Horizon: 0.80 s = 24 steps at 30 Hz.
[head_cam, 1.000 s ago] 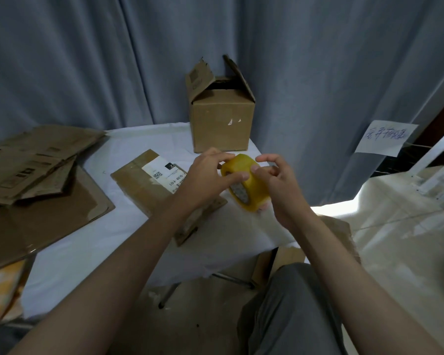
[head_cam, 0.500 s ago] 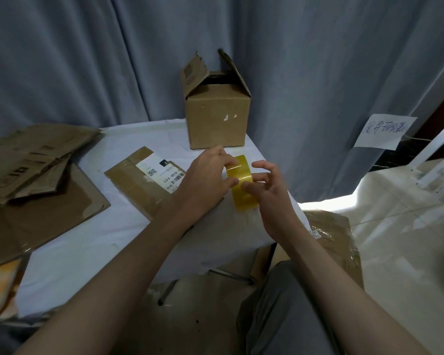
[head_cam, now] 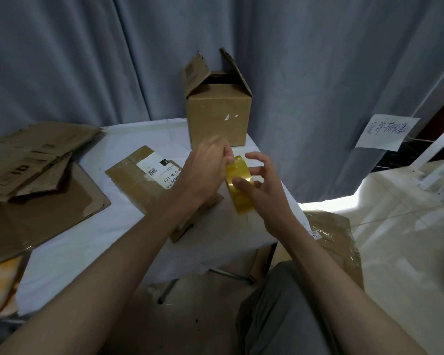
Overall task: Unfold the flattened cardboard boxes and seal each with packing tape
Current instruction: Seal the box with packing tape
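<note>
Tape roll [head_cam: 239, 184] now edge-on; both grips, left hand [head_cam: 208, 167] and right hand [head_cam: 260, 187], still pinch it.

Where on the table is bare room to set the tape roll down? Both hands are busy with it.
Bare white cloth lies along the near edge, between the big cardboard sheet and the labelled flat box. The left side is crowded with flattened boxes; the upright box fills the far corner.

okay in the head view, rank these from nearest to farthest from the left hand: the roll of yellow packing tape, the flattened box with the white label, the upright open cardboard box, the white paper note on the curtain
1. Yellow packing tape roll: pinched by the left hand.
2. Flattened cardboard box with white shipping label: just under it.
3. Upright open brown cardboard box: behind, at the table's back.
4. White handwritten paper note: far right, on the curtain.
</note>
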### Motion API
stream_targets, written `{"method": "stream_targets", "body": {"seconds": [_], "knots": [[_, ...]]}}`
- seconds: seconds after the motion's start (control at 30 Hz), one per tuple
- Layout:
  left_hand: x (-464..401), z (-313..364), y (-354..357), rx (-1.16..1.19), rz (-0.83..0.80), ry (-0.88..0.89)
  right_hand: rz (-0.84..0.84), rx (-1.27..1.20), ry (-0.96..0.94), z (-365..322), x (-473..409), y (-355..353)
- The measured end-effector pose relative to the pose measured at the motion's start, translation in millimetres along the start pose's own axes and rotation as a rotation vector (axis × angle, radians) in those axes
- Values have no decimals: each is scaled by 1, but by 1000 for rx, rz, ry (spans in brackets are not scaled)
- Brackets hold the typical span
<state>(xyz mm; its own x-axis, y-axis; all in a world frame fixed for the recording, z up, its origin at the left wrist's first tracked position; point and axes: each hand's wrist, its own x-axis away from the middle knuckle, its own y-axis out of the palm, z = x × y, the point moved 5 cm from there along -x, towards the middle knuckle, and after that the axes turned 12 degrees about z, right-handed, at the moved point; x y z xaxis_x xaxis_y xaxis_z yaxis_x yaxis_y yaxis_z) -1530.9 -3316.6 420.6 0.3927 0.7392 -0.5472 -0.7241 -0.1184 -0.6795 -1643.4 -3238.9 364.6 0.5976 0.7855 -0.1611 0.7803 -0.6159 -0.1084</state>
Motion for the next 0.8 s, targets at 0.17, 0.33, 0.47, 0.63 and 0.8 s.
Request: {"method": "stream_targets", "body": {"seconds": [0.17, 0.33, 0.47, 0.63, 0.8], "knots": [[-1, 16, -20, 69, 86, 152, 43, 3, -45, -14, -14, -9], [-17, -3, -19, 54, 41, 106, -79, 15, -121, -25, -15, -15], [-19, -18, -8, 102, -71, -30, -112, 92, -237, -33, -19, -16], [-15, -42, -16, -58, -97, -41, -126, 326, -312, -16, -45, -2], [17, -69, -43, -157, -80, -57, -173, 623, -339, 25, -74, 29]]}}
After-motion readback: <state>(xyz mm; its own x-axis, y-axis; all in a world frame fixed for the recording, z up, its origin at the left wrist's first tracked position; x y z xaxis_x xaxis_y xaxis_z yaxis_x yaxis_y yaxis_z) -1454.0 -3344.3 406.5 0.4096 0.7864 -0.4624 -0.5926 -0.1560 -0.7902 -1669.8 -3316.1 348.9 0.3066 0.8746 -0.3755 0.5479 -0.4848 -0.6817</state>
